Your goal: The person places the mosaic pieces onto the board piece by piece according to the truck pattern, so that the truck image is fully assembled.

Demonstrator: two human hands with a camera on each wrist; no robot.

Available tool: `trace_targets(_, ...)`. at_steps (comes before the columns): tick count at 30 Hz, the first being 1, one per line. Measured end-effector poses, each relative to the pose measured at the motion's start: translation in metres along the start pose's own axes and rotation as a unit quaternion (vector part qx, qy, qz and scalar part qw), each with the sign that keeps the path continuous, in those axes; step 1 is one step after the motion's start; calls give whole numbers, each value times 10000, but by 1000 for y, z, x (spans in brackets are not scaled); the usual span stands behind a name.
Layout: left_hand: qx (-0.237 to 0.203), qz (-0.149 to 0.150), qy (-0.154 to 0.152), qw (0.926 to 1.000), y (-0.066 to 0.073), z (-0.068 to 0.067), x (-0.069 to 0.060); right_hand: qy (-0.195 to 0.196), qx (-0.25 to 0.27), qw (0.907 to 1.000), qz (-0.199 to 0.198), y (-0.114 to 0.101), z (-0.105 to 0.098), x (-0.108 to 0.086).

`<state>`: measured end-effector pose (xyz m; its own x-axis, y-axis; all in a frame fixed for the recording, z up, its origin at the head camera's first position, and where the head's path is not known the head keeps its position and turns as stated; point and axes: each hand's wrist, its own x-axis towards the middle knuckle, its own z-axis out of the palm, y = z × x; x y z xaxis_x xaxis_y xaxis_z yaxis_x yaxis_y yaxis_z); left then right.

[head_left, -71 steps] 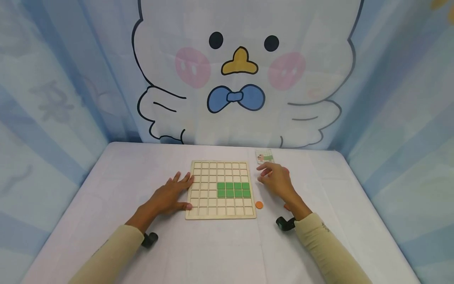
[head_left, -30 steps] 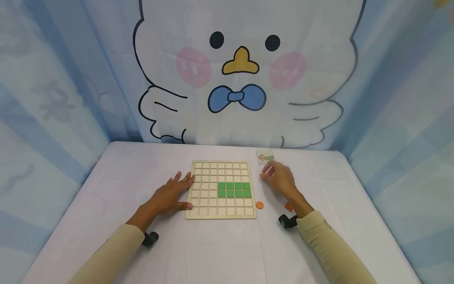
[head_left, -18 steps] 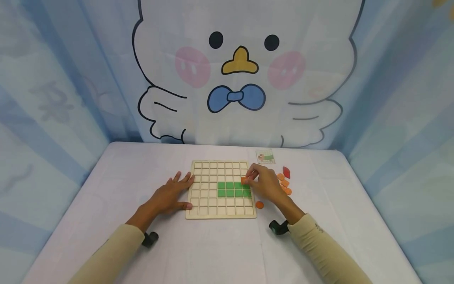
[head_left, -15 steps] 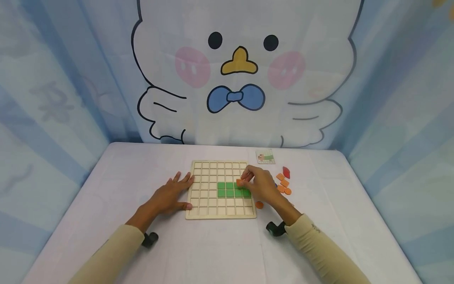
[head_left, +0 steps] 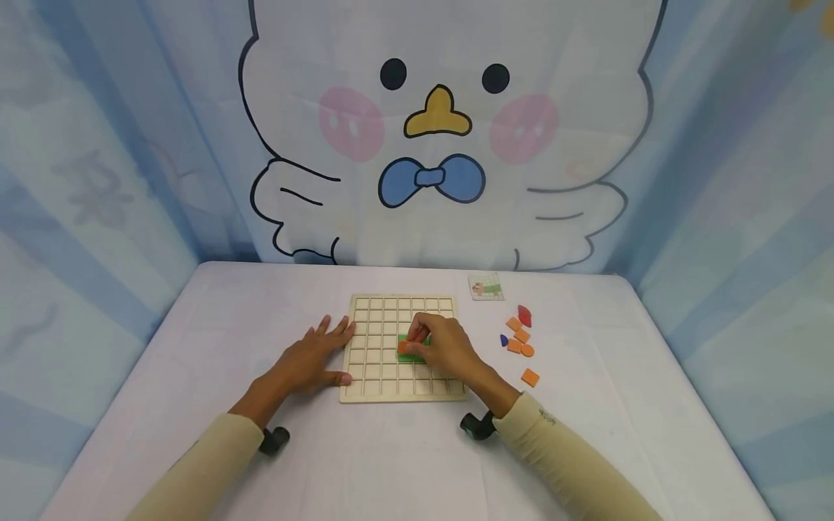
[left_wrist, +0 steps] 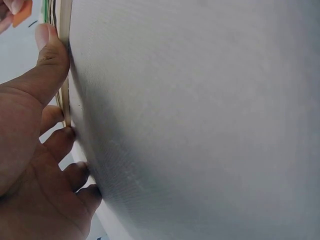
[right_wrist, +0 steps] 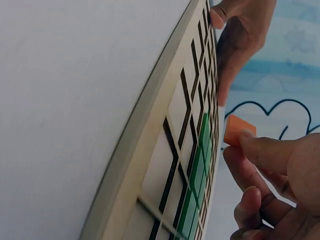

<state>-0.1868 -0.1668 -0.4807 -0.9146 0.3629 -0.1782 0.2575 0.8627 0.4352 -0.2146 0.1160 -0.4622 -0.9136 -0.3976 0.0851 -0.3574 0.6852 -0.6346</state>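
A wooden grid board (head_left: 371, 394) lies on the white table, with green tiles (head_left: 417, 357) set in its right-hand cells. My right hand (head_left: 449, 351) pinches an orange square tile (right_wrist: 240, 131) between thumb and fingertips; in the right wrist view the tile is clear of the board's surface. From the head view the tile overlaps the left end of the green tiles, and the hand covers most of the others. My left hand (head_left: 306, 359) rests at the board's left edge, fingers spread, with thumb and fingertips touching the rim.
Right of the board lie several loose orange pieces (head_left: 522, 336), a red piece (head_left: 524, 316), a small blue piece (head_left: 504, 340) and an orange square (head_left: 531, 377) nearer the front. A printed card (head_left: 486, 287) lies behind them. A patterned curtain (head_left: 430, 231) closes off the back.
My right hand picked up an orange square from the loose pieces and carried it left over the board to the left end of the green tiles. The left hand stayed in place.
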Motion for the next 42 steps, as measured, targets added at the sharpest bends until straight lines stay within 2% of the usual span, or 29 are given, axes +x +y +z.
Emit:
trace_targets(12,-55,-41,-24,10000,-3,1,1,-93,-305,9993,-213,-12,21,9)
trace_targets(16,-49,-1,-15,10000,-3,2,1,-120,-409,9988,-239,-13,23,10)
trace_targets(25,-32,102,71,9999,-5,2,1,-464,-623,9970,-74,-16,23,14)
trace_targets(33,-1,10,32,10000,-3,2,1,-258,-335,9991,20,-11,19,10)
trace_targets(42,52,13,34,10000,-1,1,0,219,-3,9993,290,12,0,3)
